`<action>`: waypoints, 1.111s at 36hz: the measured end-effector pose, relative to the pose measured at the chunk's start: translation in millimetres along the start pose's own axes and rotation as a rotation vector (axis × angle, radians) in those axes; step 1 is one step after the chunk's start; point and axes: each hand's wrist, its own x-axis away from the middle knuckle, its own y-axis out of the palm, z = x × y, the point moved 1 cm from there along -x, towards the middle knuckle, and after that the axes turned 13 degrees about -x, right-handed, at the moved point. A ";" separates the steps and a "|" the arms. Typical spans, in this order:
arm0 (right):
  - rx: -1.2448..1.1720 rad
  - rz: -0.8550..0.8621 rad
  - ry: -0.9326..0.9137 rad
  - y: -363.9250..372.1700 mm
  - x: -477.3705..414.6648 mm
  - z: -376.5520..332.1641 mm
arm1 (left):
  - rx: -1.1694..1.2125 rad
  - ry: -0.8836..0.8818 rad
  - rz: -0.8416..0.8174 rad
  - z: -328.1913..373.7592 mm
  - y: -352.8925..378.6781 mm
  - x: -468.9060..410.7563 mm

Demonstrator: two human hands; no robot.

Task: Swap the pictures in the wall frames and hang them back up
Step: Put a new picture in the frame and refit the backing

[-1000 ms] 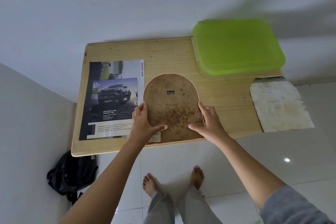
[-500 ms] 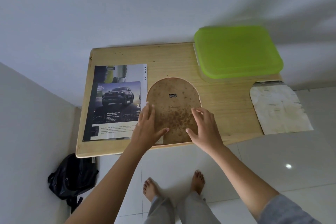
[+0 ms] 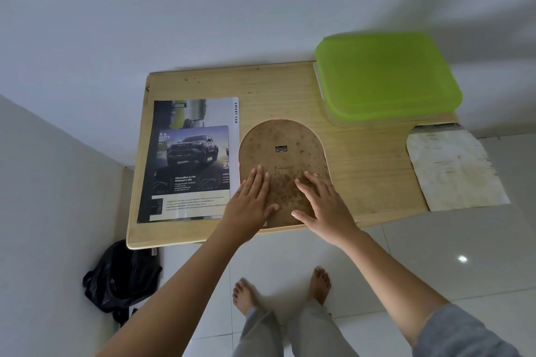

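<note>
- Fingers (image 3: 259, 180) of the left hand (image 3: 251, 201) lie straight and close together, flat on the brown frame back (image 3: 281, 139); the right hand (image 3: 322, 203) lies likewise, fingers slightly spread; neither grips anything.
- The frame back lies face down at the near edge of the wooden table (image 3: 362, 182), just beside the car poster (image 3: 188, 159); an arched paper (image 3: 455, 165) lies well apart to the right.
- Likely the backing is being seated: press evenly with both palms, working outward to the rim; keep it from sliding off the edge.
- A second ago the hands clasped its sides, thumbs on top; now both palms rest further in.
</note>
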 end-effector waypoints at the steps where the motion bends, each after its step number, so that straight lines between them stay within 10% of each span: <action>1: 0.001 0.002 -0.001 0.0 -0.3 -0.5 | 0.008 0.000 0.003 0.6 -0.8 0.2; 40: -0.034 0.020 -0.042 2.0 5.8 4.2 | 0.228 -0.142 0.006 5.6 8.8 27.2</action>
